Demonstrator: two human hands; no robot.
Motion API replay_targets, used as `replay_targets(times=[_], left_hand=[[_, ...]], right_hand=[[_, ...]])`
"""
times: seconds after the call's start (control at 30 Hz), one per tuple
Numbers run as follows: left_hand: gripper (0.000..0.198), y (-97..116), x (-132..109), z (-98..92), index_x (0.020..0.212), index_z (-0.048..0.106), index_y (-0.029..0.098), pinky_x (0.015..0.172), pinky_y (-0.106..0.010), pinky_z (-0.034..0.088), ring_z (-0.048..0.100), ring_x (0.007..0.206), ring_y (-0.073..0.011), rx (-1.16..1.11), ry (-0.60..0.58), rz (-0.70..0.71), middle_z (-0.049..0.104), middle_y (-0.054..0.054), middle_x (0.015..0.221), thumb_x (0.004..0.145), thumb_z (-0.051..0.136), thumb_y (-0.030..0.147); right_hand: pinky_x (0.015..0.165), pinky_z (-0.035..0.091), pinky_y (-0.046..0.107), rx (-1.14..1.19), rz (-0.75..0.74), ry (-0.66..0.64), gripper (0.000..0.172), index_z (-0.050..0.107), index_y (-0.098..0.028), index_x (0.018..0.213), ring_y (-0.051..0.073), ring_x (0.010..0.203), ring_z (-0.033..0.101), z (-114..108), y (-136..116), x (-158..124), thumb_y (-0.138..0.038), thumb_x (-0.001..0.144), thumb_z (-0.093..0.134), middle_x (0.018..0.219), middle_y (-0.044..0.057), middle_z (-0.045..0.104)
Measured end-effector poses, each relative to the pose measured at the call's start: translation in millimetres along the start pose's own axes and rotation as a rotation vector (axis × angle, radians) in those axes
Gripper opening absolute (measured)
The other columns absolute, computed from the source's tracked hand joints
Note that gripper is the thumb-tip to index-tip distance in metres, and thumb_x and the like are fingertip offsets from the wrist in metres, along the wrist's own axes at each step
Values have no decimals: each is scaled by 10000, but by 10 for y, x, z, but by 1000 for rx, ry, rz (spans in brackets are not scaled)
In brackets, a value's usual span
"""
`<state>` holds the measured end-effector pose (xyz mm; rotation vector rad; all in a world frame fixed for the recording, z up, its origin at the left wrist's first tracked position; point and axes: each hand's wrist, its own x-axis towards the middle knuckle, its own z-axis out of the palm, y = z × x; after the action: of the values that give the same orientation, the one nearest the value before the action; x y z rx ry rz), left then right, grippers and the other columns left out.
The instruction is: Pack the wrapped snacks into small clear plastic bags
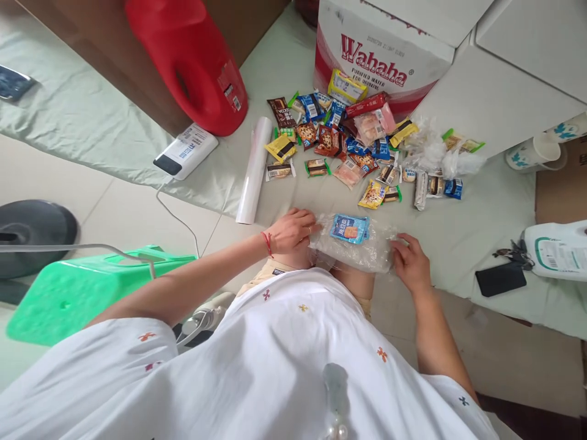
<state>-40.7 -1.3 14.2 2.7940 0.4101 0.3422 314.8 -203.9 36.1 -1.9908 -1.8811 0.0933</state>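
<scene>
A clear plastic bag lies flat across my lap at the cloth's front edge, with a small blue snack packet on or just under its upper side; which one I cannot tell. The left end of the bag is gripped by my left hand, fingers curled, a red string on the wrist. At the opposite end, my right hand pinches the plastic between thumb and fingers. Just beyond the bag is a loose pile of small wrapped snacks in brown, blue, yellow, red and pink wrappers.
Behind the snacks stands a Wahaha water carton. A white film roll, a power bank with a cable and a red jug are at left. Crumpled clear bags, paper cups, a black phone and a white bottle lie right.
</scene>
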Motion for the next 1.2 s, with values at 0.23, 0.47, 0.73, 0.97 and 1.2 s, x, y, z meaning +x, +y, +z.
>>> replay_targets(times=[0.23, 0.47, 0.73, 0.97, 1.2], left_hand=[[544, 54, -11, -12, 1412, 625, 264, 997, -534, 401, 555, 1177, -354, -25, -55, 48, 648, -164, 1187, 927, 569, 505], [651, -29, -102, 13, 1460, 574, 308, 1202, -598, 274, 498, 1325, -352, 59, -111, 115, 605, -151, 1355, 851, 728, 477], [391, 69, -166, 294, 1381, 641, 330, 1192, -632, 302, 542, 1309, -307, 92, 58, 22, 659, -130, 1311, 1003, 577, 405], [388, 69, -154, 332, 1311, 714, 332, 1192, -602, 307, 586, 1263, -282, -44, 185, -1, 703, -104, 1222, 1055, 460, 475], [553, 124, -92, 209, 1187, 787, 271, 1200, -551, 289, 596, 1212, -269, -212, 153, -160, 714, -112, 1153, 1079, 298, 506]], right_hand=[[1154, 435, 515, -113, -345, -47, 445, 633, -292, 1386, 284, 1214, 586, 262, -636, -499, -282, 949, 718, 1306, 98, 694], [1017, 495, 422, -58, -433, -1, 256, 759, -309, 1071, 220, 1079, 601, 372, -614, -386, -113, 959, 639, 1107, 37, 749], [819, 533, 369, 138, -341, -136, 179, 739, -231, 1108, 233, 914, 591, -34, -573, 146, -241, 1018, 585, 967, 82, 703], [941, 490, 472, -166, -335, -164, 461, 625, -180, 1340, 316, 1069, 579, 124, -397, -418, -450, 968, 669, 1205, 174, 662], [1012, 464, 493, -157, -172, 25, 296, 714, -289, 1242, 299, 1094, 574, 363, -330, -642, -280, 959, 625, 1184, 127, 686]])
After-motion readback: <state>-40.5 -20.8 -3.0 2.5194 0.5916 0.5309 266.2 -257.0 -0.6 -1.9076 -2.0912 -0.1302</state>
